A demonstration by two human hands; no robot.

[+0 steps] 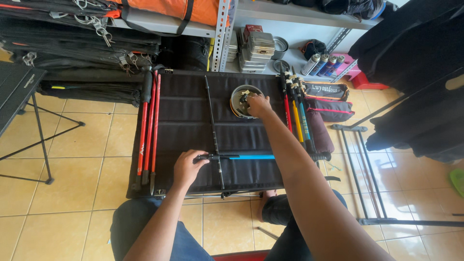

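My left grip (186,166) is closed around the blue trekking pole (241,156) lying across the desk's (186,121) near edge. My right grip (258,105) reaches into the round metal tin (240,96) near the far edge; I cannot tell whether it clasps anything.

My left hand (186,166) is closed around the black grip end of a trekking pole (241,157), which lies flat and crosswise on the black table (183,121); its shaft runs blue toward my right. A thin black pole section (213,130) lies lengthwise across the table, from the far edge to the near edge, crossing that blue pole just beside my left hand. My right hand (258,105) reaches to the far side, fingers resting on the contents of a round metal pot (241,99). The pot sits upright and open; what is inside is too small to make out.
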